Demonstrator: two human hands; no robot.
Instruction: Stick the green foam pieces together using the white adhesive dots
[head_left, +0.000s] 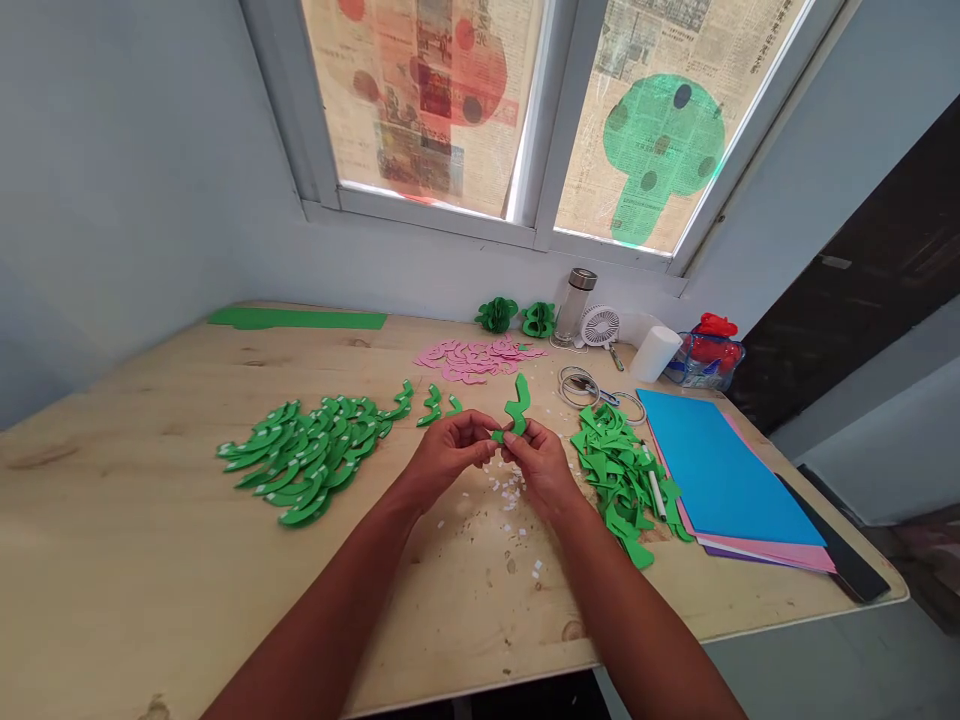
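Note:
Between my hands, above the table, is a wavy green cutout (517, 408) that looks like foam sheet or thick paper. My right hand (544, 462) pinches it near its lower part, thumb in front. My left hand (454, 448) is closed at its lower left end, fingertips and thumb together there; anything smaller in that pinch is too small to make out. Just left of my hands lie a few similar pieces (430, 404) with white squares on them. Farther left is a large heap of curved green pieces (322, 450), also dotted with white squares. Small white paper bits (511, 492) are scattered below my hands.
Green offcuts (615, 465) with a white marker (655, 490) lie at right, beside blue and pink sheets (739, 470). Behind are pink cutouts (476, 358), tape rings (577, 387), green paper ornaments (497, 315), a bottle (576, 305), a small fan (600, 326) and a white roll (656, 353).

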